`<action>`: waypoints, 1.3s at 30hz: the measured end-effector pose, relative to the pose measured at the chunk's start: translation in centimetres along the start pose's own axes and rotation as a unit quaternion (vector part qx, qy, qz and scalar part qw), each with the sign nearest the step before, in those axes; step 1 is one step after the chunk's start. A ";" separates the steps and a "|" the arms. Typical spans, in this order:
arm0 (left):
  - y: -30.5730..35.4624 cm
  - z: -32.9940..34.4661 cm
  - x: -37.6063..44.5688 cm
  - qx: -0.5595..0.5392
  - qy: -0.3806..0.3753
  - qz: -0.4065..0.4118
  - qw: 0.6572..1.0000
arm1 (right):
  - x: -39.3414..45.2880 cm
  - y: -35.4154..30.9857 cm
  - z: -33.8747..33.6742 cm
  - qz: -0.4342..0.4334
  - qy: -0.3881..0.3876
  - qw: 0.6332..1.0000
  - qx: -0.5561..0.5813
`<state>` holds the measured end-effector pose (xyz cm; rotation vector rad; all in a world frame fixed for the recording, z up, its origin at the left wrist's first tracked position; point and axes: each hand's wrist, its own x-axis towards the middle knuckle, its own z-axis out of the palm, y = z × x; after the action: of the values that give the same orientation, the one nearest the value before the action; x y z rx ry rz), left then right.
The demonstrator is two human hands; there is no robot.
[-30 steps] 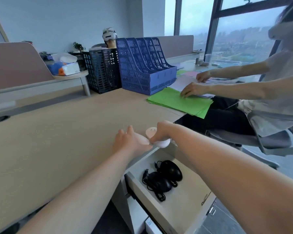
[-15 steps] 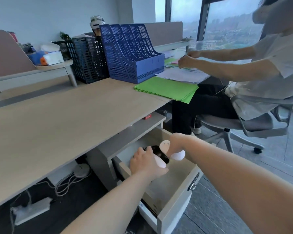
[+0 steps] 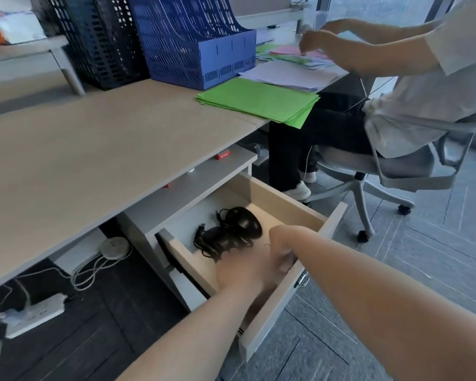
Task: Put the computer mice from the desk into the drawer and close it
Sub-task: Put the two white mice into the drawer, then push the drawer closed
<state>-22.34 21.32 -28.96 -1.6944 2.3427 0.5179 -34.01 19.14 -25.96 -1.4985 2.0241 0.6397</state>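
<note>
Presently, head view: drawer (image 3: 283,200) open at lower centre, two black mice (image 3: 231,229) with cords toward its back; left hand (image 3: 242,273) and right hand (image 3: 282,250) both down inside near the front, grips blurred, cannot tell; desk (image 3: 94,138) at left; green paper (image 3: 259,101) upper centre.

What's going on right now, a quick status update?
Both hands, left hand and right hand, down inside the open drawer; grip hidden. Two black mice lie at the back. Desk shows no mice. Nothing blocking.
</note>
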 end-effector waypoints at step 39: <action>-4.4 -10.9 -1.4 0.062 0.288 0.128 0.947 | -4.2 3.2 0.8 0.238 0.209 0.907 0.277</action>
<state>-17.27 17.02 -19.15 -1.6554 2.9442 -0.1204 -36.02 23.51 -23.62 -0.8475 2.6358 -0.1249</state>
